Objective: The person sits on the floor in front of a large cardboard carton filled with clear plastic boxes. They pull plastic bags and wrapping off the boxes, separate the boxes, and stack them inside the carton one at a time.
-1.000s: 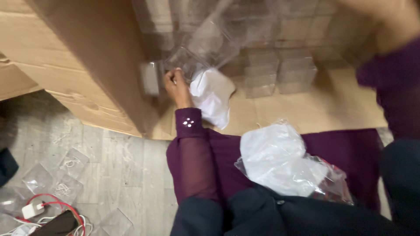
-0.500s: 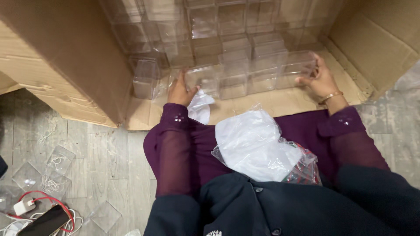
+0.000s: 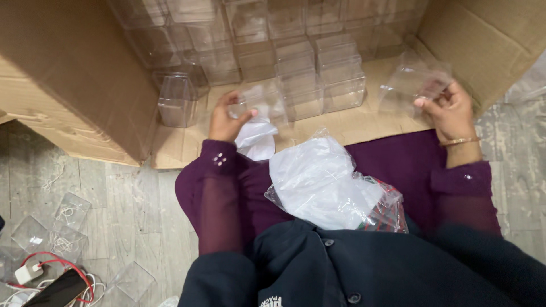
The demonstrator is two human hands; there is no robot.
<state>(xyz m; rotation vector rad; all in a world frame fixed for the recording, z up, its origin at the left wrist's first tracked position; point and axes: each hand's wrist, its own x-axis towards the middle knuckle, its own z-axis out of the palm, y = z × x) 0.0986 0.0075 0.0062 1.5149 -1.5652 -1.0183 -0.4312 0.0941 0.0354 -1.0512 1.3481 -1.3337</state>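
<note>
The left hand (image 3: 226,118) grips a clear plastic box (image 3: 263,102) with a white cloth (image 3: 254,140) hanging below, fingers curled round it; the right hand (image 3: 449,108) pinches another clear box (image 3: 410,85) by its edge. Both hover over the open cardboard carton (image 3: 364,122), near the stacked boxes (image 3: 318,62), within easy reach.

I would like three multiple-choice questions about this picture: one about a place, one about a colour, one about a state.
1. Where does the plastic bag lie?
A. on the person's lap
B. inside the carton
C. on the grey floor

2. What colour are the person's sleeves?
A. white
B. dark purple
C. yellow

3. What is the right hand doing?
A. resting empty on the floor
B. holding a clear plastic box
C. holding a phone

Answers: 1 A, the bag rests on the purple cloth over the lap, before the cardboard carton. 2 B, both sleeves are dark purple. 3 B, its fingers grip a clear plastic box.
</note>
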